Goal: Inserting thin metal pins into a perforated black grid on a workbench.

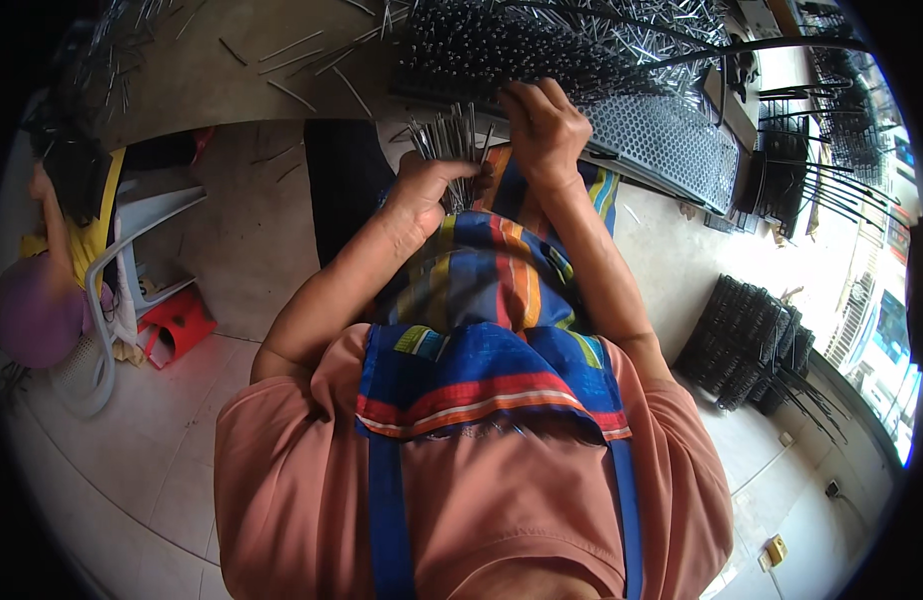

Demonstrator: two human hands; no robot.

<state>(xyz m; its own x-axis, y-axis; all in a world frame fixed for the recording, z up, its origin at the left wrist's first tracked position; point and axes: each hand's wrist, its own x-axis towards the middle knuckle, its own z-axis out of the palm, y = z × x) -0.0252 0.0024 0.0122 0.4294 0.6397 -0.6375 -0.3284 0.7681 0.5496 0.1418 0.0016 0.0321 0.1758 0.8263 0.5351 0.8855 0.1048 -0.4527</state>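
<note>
My left hand (424, 192) is closed round a bundle of thin metal rods (450, 132), which stand upright with their tops spread a little above the fist. Just right of it and farther off, my right hand (550, 132) is raised at the front edge of a perforated metal tray (662, 145). Its fingers are curled together, and anything between the fingertips is too small to make out. Many short rods (482, 55) stand packed in the holes on the tray's left part. Bare holes show on the right part.
Loose rods (292, 95) lie scattered on the brown tabletop (202, 75). A loose heap of rods (642, 35) lies behind the tray. Black wire racks (747, 340) stand on the right floor. At left, another person (57, 270) is beside a pale chair (107, 290) and a red box (177, 325).
</note>
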